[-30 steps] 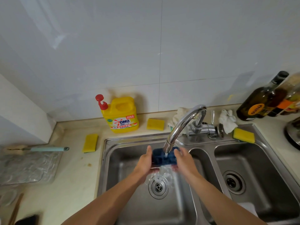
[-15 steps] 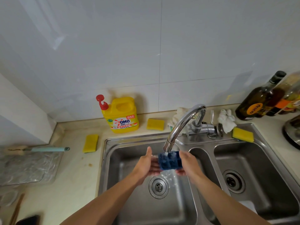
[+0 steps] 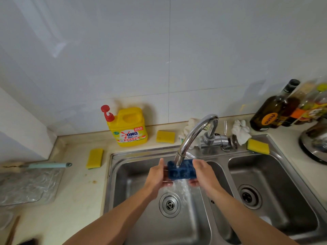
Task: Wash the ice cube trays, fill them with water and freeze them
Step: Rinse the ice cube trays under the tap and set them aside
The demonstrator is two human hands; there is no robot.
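Hands, left hand (image 3: 156, 175) and right hand (image 3: 203, 174), grip blue ice cube tray (image 3: 182, 171) by its ends beneath faucet (image 3: 192, 137).

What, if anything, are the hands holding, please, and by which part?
A dark blue rectangular ice cube tray, held by its two ends: the left hand grips the left end, the right hand the right.

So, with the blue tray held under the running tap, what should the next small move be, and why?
Probably slide the blue ice cube tray sideways under the faucet. The left hand and right hand hold its ends, the stream lands at one spot near its middle, and water spills off the near edge into the sink, so the end cells likely get less rinsing.
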